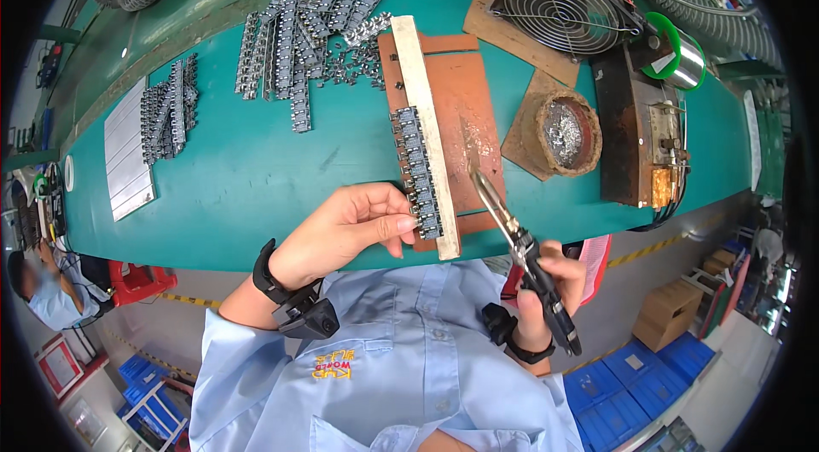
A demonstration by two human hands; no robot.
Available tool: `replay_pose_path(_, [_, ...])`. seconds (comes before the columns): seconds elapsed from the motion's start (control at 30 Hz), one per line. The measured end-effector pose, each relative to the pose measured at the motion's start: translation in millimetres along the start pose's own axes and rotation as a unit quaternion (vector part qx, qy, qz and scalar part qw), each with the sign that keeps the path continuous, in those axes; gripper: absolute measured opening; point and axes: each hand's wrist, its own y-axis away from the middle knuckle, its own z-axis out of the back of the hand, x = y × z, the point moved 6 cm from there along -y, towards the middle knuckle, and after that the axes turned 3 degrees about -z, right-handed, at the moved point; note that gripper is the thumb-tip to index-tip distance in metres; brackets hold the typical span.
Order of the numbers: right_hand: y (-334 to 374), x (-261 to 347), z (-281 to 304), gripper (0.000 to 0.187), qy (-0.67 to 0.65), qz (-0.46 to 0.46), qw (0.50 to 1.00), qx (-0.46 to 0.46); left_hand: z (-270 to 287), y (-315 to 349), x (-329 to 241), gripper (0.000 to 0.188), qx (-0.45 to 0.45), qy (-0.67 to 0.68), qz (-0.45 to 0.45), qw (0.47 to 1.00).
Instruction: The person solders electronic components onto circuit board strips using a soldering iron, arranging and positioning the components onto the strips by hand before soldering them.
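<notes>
My left hand [354, 221] reaches in from the left, thumb and fingers pinched at the near end of a strip of dark components [414, 157] with metal pins. The strip lies along the left side of a pale wooden bar [422, 93], which rests on a reddish-brown board [465, 81]. In my right hand [563, 277] is a soldering iron [536, 268] with a black handle. Its metal tip points up and left over the board, apart from the strip. Silvery solder specks are scattered on the board.
Many component strips [294, 42] and loose pieces lie at the back; more strips [169, 106] sit on a grey panel [128, 149] at left. To the right stand a round pot [589, 128] of solder bits, a fan [559, 4], a solder spool [682, 59] and a dark metal box [623, 128].
</notes>
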Motion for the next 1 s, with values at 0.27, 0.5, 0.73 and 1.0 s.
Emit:
replay_pose_path(0.27, [-0.4, 26.8, -2.7, 0.039, 0.067, 0.128, 0.981, 0.126, -1.8, 0.7, 0.0, 0.01, 0.014, -0.009, 0.002, 1.0])
replay_pose_path(0.5, [-1.6, 28.2, -8.5, 0.04, 0.084, 0.142, 0.974, 0.156, -2.3, 1.6, -2.1, 0.01, 0.018, -0.011, -0.004, 1.0])
replay_pose_path(0.73, [-2.5, 27.2, -10.4, 0.04, 0.08, 0.139, 0.975, 0.156, -1.8, 2.1, -3.3, 0.009, 0.011, -0.005, 0.002, 1.0])
replay_pose_path(1.0, [-4.0, 25.9, -12.3, 0.04, 0.083, 0.129, 0.974, 0.167, -1.2, 1.8, -2.0, 0.009, 0.007, -0.005, 0.007, 1.0])
